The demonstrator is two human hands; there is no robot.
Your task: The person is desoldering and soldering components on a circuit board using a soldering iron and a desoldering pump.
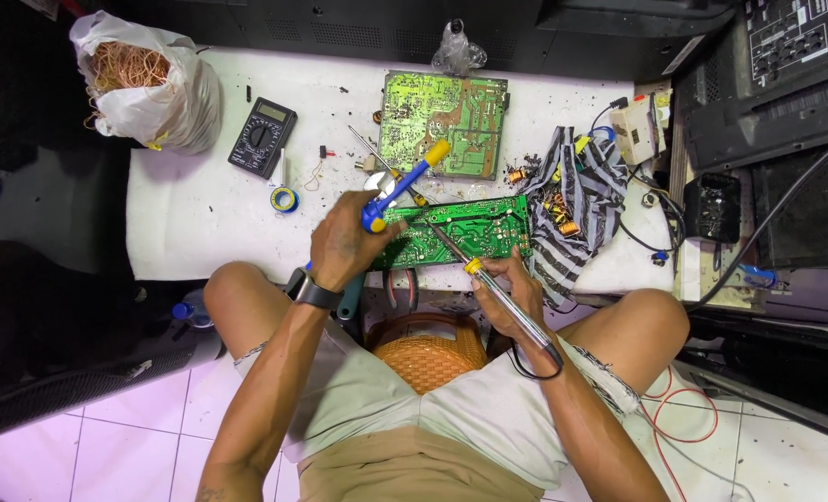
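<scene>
Hands working tools over a green circuit board

Left grip (344, 244) wraps shut around a blue-and-yellow desoldering pump (405, 181); right grip (510, 290) closes on a soldering iron (488, 279), tip touching the circuit board (456, 228) at the white counter's (200, 214) near edge, beside a second board (442, 112) and multimeter (262, 136).

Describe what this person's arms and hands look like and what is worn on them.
Both arms are bare, with no sleeves over the forearms and no gloves. The left hand has a dark smartwatch with a black band on the wrist. The right hand is bare, with no watch or ring that I can make out. A pale short-sleeved shirt shows below the arms.
</scene>
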